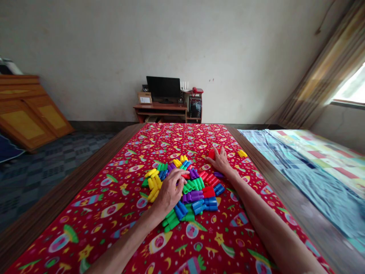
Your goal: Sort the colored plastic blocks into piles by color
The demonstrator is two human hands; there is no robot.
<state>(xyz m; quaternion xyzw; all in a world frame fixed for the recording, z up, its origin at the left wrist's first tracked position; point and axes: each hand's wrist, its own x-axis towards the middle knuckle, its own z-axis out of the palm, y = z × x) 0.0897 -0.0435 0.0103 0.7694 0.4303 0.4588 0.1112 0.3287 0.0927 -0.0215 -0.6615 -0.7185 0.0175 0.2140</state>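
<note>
Colourful plastic building blocks made of joined tubes lie in a loose pile on a red patterned cloth (pixel 159 238). My left hand (pixel 170 190) rests over the left part of the pile, fingers bent and thumb apart from the index finger. Close to its fingertips are green blocks (pixel 194 185) and a purple block (pixel 192 196); yellow blocks (pixel 154 186) lie to its left. Beyond the pile, on the right, my right hand (pixel 221 161) has its thumb and fingers around a red block (pixel 211 153), which is partly hidden by the fingers.
A lone yellow block (pixel 242 153) lies near the cloth's right edge. Wooden table edges (pixel 114 150) flank the cloth. To the right is a bed with a blue sheet (pixel 308 190). A desk (pixel 162 108) with a monitor (pixel 163 88) stands against the far wall.
</note>
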